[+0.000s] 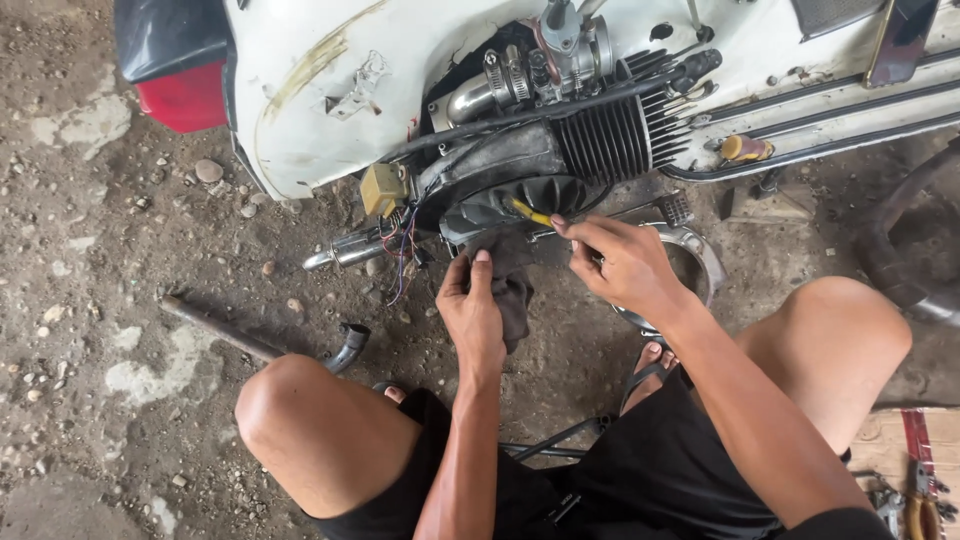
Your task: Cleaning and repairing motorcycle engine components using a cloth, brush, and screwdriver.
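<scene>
Right hand (625, 262) pinches a thin yellow-handled tool (531, 212) between fingertips, tip aimed into the black fan housing (530, 195) of the exposed scooter engine (560, 140); left hand (472, 305) is closed on a dark rag (510, 275), pressing it against the housing's lower edge just beneath the tool, seemingly to brace or wipe there. Loose coloured wires (400, 255) and a yellowish box (383, 187) hang just left of the housing, crowding that side; a chrome ring (700, 255) lies behind the right wrist. Bent metal rod (230, 335) lies on the gritty floor (100, 300) beside the left knee, pliers (920, 505) at lower right.
</scene>
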